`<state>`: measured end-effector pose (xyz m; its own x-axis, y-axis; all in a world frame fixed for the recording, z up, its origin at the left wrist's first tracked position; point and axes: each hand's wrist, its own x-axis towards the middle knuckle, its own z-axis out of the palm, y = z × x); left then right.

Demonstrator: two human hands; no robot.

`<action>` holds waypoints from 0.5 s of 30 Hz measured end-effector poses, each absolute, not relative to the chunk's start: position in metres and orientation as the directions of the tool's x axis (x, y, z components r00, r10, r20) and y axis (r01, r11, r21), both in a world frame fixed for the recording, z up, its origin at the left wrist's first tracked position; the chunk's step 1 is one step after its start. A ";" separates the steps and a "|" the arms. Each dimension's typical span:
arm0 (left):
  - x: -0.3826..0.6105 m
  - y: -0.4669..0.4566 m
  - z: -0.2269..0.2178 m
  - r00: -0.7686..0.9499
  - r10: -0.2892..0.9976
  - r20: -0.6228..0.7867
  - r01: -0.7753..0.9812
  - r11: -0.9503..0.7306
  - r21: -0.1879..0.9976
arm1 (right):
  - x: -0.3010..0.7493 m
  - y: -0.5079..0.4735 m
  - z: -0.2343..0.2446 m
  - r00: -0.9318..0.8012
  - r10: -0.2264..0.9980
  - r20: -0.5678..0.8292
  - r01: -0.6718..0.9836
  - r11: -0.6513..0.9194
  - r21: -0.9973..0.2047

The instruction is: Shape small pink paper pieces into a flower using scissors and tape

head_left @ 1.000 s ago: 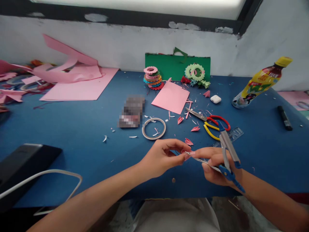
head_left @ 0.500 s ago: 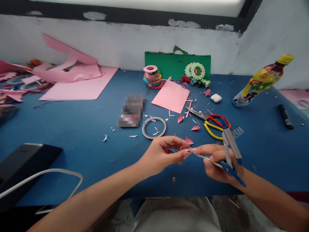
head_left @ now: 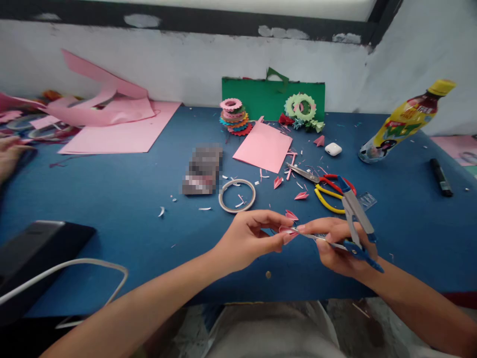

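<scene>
Between the thumb and fingers of my left hand [head_left: 249, 241] is a small folded pink paper piece [head_left: 287, 230]. My right hand [head_left: 331, 253] is closed around a blue and grey drawing compass [head_left: 354, 211]. Its thin metal end points left and meets the paper piece; the exact contact is too small to make out. Several similar folded pink pieces [head_left: 301, 196] lie just beyond my hands. Scissors with red and yellow handles [head_left: 330, 201] rest behind the compass, and a roll of tape [head_left: 222, 200] lies flat to the left.
Pink paper [head_left: 266, 146], a stack of scalloped paper rings [head_left: 234, 117] and a green board [head_left: 253, 97] are farther back. A drink bottle [head_left: 402, 124] and black marker [head_left: 440, 178] are rightward. At left are a dark device [head_left: 44, 263], its white cable [head_left: 85, 261] and another person's hand [head_left: 9, 154].
The compass has tilted slightly in my right hand, its blue hinge shifting a little right and up. My left hand keeps its place. The other person's hand at far left has come further into view.
</scene>
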<state>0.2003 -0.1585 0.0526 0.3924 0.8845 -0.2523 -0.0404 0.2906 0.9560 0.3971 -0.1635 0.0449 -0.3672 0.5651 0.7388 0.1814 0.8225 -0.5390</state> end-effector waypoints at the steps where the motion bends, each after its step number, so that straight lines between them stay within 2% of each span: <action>1: 0.201 -0.159 0.053 0.391 0.886 -0.249 -0.041 0.287 0.957 | 0.397 -0.163 0.045 -0.375 0.567 0.734 0.178 0.821 -0.543; 15: 0.200 -0.157 0.057 0.367 0.909 -0.197 0.010 0.209 0.978 | 0.401 -0.165 0.049 -0.392 0.536 0.747 0.247 0.844 -0.476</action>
